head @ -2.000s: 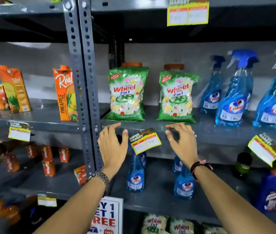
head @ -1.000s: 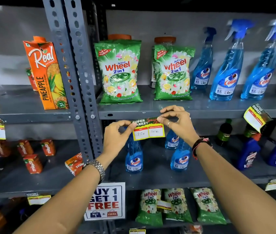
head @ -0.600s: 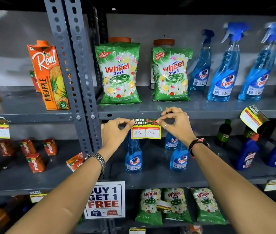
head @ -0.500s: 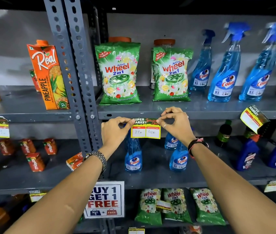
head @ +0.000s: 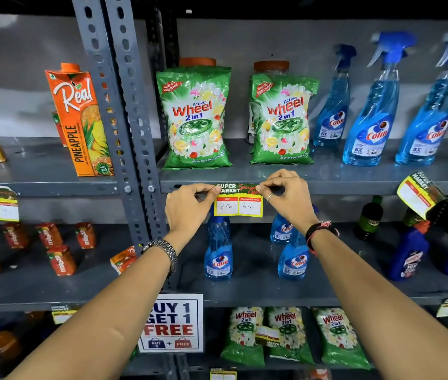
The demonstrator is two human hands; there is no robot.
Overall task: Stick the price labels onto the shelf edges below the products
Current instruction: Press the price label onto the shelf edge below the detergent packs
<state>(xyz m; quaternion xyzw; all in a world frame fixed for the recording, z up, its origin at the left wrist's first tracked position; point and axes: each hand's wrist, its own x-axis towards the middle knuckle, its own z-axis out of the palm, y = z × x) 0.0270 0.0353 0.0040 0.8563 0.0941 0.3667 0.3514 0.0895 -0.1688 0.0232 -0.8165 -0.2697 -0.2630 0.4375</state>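
Item: price label (head: 238, 200), yellow-bordered, top strip against the shelf edge (head: 327, 186) between and below the two Wheel detergent packs (head: 196, 116), lower part hanging free. Left hand (head: 187, 208) pinches its upper left corner, right hand (head: 290, 197) its upper right, fingers closed on it. Recommended handling: keep top edge level with the shelf lip, press from the centre outward to seat it flat.

Both forearms are bare. The left wrist wears a silver link watch (head: 165, 249). The right wrist has black and pink thread bands (head: 320, 231), and a thin ring (head: 270, 197) circles one finger.
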